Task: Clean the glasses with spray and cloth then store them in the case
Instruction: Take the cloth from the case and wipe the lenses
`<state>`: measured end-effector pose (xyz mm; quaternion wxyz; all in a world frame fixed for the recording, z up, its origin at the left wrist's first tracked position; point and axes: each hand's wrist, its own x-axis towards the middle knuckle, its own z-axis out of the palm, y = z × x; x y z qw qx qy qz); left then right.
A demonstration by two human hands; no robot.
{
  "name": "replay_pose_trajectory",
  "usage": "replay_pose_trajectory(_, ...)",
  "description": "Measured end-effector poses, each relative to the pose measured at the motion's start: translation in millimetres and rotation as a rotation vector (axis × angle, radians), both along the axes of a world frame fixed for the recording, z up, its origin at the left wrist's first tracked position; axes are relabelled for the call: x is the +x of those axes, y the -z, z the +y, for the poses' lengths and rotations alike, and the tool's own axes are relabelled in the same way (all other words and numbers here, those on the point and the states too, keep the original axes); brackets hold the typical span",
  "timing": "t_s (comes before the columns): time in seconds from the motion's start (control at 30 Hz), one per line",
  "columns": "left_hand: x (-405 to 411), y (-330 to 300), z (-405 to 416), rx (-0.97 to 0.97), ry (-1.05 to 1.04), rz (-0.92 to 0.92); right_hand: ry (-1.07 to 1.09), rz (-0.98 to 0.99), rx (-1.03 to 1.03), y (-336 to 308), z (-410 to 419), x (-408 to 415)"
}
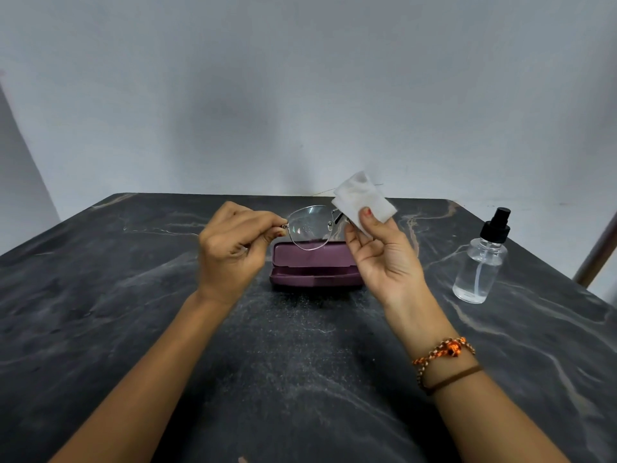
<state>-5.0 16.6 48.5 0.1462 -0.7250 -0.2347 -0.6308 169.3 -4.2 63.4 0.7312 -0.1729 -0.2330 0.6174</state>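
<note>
Thin metal-framed glasses (309, 227) hang in the air above the case, pinched at their left hinge by my left hand (233, 248). My right hand (380, 252) holds a folded white cloth (362, 202) between thumb and fingers, up against the right side of the glasses, whose right lens is hidden behind it. Under the glasses a purple glasses case (315, 267) lies open on the table. The clear spray bottle (480, 262) with a black pump top stands upright to the right, apart from both hands.
The dark marbled table (133, 312) runs to a far edge against a pale wall. A brown rod (597, 252) leans past the table's right edge, behind the bottle.
</note>
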Motion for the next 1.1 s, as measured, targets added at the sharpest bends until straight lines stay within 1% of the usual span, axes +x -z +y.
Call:
replay_pose_trajectory(0.07,-1,0,1,-0.008,-0.011,-0.017,-0.008,-0.03,0.028,0,0,-1)
replay_pose_trajectory(0.2,-3,0,1,-0.02,-0.017,-0.02,0.033,-0.162,0.048,1,0,1)
replay_pose_trajectory(0.4,0,-1,-2,-0.03,0.003,0.006,0.139,-0.34,-0.078,0,0,10)
replay_pose_trajectory(0.47,0,0,-2,-0.039,0.003,-0.007,0.131,-0.291,-0.098,0,0,7)
replay_pose_trajectory(0.6,0,0,-2,-0.044,0.01,-0.01,0.054,-0.047,-0.1,0,0,1)
replay_pose_trajectory(0.73,-1,1,-1,-0.035,0.0,-0.002,-0.006,0.032,-0.018,-1,0,1)
replay_pose_trajectory(0.8,-1,1,-1,-0.039,-0.006,-0.007,-0.005,-0.011,0.004,-1,0,1)
replay_pose_trajectory(0.87,-2,1,0,-0.042,-0.01,-0.014,0.007,-0.095,0.014,0,0,0)
replay_pose_trajectory(1.1,0,2,-1,-0.055,0.0,-0.005,0.108,-0.255,-0.055,3,3,5)
